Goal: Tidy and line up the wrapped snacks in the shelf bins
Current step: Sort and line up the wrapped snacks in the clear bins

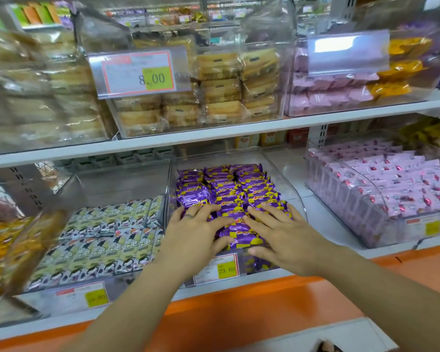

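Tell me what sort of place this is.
Probably a shop's snack aisle: a clear bin of purple wrapped snacks sits on a white shelf, and bin fronts carry an 8.00 price tag and a 23.60 price tag.

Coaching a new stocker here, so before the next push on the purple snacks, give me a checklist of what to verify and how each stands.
1. Hands placed: ok; left hand and right hand lie flat on the purple snacks.
2. Fingers free: ok; straight, pinching nothing.
3. Rows lined up: not ok; front packs lie askew and overlapping.
4. Packs contained: ok; none seen outside the clear bin.
5. Price tag readable: ok; 23.60 shows.
6. Lower layers tidy: cannot tell; hidden.
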`<state>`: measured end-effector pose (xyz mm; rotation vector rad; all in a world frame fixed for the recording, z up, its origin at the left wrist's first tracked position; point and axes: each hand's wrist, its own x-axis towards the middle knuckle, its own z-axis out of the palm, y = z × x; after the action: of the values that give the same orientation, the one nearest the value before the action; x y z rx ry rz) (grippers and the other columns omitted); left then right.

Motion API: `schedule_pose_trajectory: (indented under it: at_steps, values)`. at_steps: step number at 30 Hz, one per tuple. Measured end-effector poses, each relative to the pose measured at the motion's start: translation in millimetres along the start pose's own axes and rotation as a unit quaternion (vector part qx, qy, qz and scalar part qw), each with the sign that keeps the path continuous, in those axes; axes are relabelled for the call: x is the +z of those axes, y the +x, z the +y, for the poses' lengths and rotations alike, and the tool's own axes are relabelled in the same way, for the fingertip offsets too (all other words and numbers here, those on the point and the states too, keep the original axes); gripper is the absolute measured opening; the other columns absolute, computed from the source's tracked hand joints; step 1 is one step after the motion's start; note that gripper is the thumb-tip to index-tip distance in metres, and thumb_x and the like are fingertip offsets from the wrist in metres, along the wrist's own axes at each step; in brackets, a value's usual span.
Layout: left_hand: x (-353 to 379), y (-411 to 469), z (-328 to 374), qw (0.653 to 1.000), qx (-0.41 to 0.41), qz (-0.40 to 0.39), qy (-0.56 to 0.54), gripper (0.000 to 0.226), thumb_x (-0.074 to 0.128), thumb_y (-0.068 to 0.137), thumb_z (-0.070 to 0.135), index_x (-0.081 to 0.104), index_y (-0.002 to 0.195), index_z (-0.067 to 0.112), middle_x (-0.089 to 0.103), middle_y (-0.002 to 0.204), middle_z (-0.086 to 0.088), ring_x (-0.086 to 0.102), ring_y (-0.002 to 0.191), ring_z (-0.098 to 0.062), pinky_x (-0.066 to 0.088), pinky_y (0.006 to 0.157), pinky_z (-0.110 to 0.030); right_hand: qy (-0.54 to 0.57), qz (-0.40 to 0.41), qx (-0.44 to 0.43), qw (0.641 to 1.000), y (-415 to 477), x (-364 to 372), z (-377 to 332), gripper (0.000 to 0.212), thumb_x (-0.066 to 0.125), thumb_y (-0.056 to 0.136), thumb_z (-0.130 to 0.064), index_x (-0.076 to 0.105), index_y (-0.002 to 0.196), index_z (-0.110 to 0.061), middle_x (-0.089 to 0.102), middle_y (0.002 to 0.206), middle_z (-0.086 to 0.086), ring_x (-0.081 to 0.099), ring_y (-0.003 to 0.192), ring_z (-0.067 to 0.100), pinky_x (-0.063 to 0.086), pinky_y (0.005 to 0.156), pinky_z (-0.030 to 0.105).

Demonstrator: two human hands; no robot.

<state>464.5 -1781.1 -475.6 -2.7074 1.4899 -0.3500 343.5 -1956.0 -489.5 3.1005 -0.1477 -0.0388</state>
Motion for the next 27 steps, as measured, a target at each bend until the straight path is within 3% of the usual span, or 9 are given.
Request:
schedule_pose_trajectory:
  at_steps: [3,5,8,12,15,17,19,23,27]
  values:
    - [3,1,3,1.000,-0.002,0.020,-0.010,0.044,0.035,0.079,0.061,0.068,0.102,0.045,0.067,0.110,0.010,0.067,0.093,-0.018,0.052,0.081,-0.050,0.041,0.004,0.015,0.999,4,-5,1,0.117,-0.028,0.050,-0.085,0.015,0.148,-0.038,0.006,0.158,-0.014,0.001,0.144,0.011,0.000,0.117,0.049]
    - [5,2,2,0.999,0.011,0.033,-0.026,0.045,0.035,0.084,0.062,0.065,0.112,0.044,0.060,0.123,0.010,0.060,0.110,-0.019,0.043,0.095,-0.053,0.099,0.003,0.020,0.995,10,-11,-2,0.113,-0.018,0.051,-0.089,0.020,0.146,-0.042,0.007,0.157,-0.017,0.000,0.144,0.009,-0.003,0.117,0.047]
    - [0,2,-2,0.999,0.005,-0.032,-0.018,0.049,0.033,0.092,0.063,0.042,0.136,0.044,0.033,0.148,0.015,0.033,0.136,-0.013,0.018,0.115,-0.044,0.075,-0.005,-0.014,0.997,23,-11,-12,0.083,0.007,0.077,-0.077,0.013,0.149,-0.037,0.001,0.158,-0.014,-0.006,0.145,0.010,-0.005,0.116,0.046]
    - [-8,-10,-19,0.999,0.019,-0.015,-0.049,0.075,0.015,0.078,0.077,0.025,0.145,0.044,0.027,0.152,0.015,0.031,0.139,-0.011,0.005,0.117,-0.042,0.076,-0.066,-0.022,0.995,36,-21,-14,0.060,0.035,0.095,-0.055,0.019,0.148,-0.034,0.003,0.158,-0.014,-0.008,0.145,0.012,-0.007,0.116,0.050]
    - [-12,-25,-45,0.994,0.011,0.043,-0.099,0.079,0.017,0.072,0.077,0.029,0.144,0.044,0.037,0.145,0.017,0.036,0.135,-0.010,0.001,0.116,-0.039,0.121,-0.044,-0.016,0.992,42,-32,-12,0.056,0.048,0.090,-0.053,0.036,0.142,-0.037,0.020,0.155,-0.015,0.006,0.145,0.011,-0.004,0.116,0.050]
    - [-13,-32,-60,0.991,-0.014,0.043,-0.124,0.080,0.023,0.070,0.079,0.032,0.142,0.045,0.039,0.142,0.020,0.031,0.136,-0.006,-0.002,0.115,-0.037,0.181,0.038,-0.017,0.983,51,-36,-18,0.049,0.052,0.090,-0.048,0.044,0.137,-0.037,0.036,0.149,-0.013,0.022,0.141,0.013,0.008,0.117,0.047]
    - [-9,-36,-70,0.990,-0.026,0.030,-0.136,0.082,0.023,0.068,0.081,0.033,0.141,0.045,0.037,0.142,0.024,0.026,0.138,-0.002,-0.003,0.117,-0.039,0.212,0.102,-0.029,0.972,68,-36,-28,0.047,0.052,0.094,-0.034,0.040,0.140,-0.035,0.038,0.147,-0.007,0.030,0.137,0.016,0.019,0.114,0.044]
    - [-4,-36,-73,0.986,-0.022,0.040,-0.161,0.082,0.027,0.067,0.081,0.037,0.139,0.045,0.038,0.142,0.026,0.020,0.140,-0.004,0.002,0.119,-0.045,0.249,0.064,-0.035,0.966,102,-30,-45,0.064,0.049,0.094,-0.011,0.025,0.147,-0.036,0.018,0.157,0.001,0.016,0.144,0.022,0.019,0.115,0.044]
    - [5,-33,-69,0.981,-0.004,0.079,-0.177,0.070,0.034,0.072,0.074,0.043,0.135,0.044,0.048,0.135,0.024,0.018,0.139,-0.005,-0.001,0.117,-0.043,0.277,0.102,-0.058,0.954,120,-21,-48,0.047,0.065,0.087,-0.016,0.052,0.132,-0.023,0.047,0.135,0.002,0.042,0.129,0.017,0.031,0.107,0.028]
